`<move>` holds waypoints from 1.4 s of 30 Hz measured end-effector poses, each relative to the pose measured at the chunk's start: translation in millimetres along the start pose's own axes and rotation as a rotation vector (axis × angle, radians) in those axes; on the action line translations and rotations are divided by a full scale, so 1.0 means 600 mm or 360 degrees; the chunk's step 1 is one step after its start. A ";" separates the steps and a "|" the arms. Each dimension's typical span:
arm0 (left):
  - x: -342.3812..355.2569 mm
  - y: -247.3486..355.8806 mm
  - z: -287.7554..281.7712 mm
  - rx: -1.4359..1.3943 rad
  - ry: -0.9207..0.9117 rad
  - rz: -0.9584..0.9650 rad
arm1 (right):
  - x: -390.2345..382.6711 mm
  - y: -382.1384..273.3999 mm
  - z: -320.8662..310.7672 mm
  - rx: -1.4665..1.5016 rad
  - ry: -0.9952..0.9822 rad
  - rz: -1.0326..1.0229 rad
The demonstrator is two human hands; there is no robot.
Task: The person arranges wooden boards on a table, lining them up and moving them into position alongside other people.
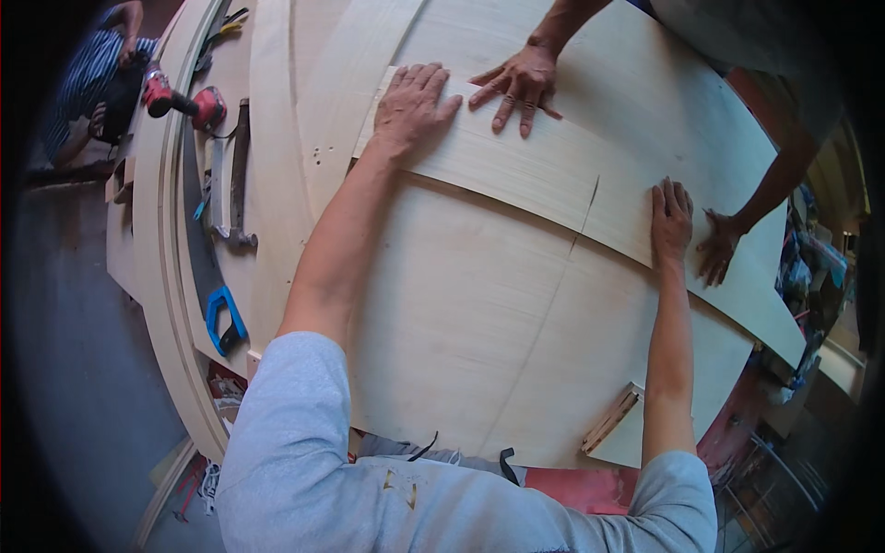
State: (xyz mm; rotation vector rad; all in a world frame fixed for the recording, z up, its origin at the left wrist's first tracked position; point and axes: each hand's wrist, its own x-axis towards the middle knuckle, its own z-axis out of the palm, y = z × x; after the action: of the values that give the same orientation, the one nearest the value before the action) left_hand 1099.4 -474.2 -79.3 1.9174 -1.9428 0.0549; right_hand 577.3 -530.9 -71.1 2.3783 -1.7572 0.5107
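Resting flat, the left hand (412, 106) — fingers slightly apart — and the right hand (672, 221), fingers close together, touched the upper board (553, 175), which overlapped a pale panel (452, 295); a co-worker's hands (527, 77) lay spread nearby.

Lens was the left of a head-worn fisheye pair, looking steeply down over the wearer's grey shirt (313, 498) onto the pale top board (535, 170). It sat close: shirt at the lower edge, board mid-frame, rim black.
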 end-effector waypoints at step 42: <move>-0.326 0.067 -0.119 0.0030 -0.0044 0.0095 | -0.198 -0.035 -0.076 -0.0149 0.0371 -0.0006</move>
State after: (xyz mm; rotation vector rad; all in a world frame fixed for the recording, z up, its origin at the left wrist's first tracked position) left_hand 1073.6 -264.0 -64.6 1.8813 -2.0249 0.0644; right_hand 558.1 -403.6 -68.3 2.1602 -1.6372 0.6602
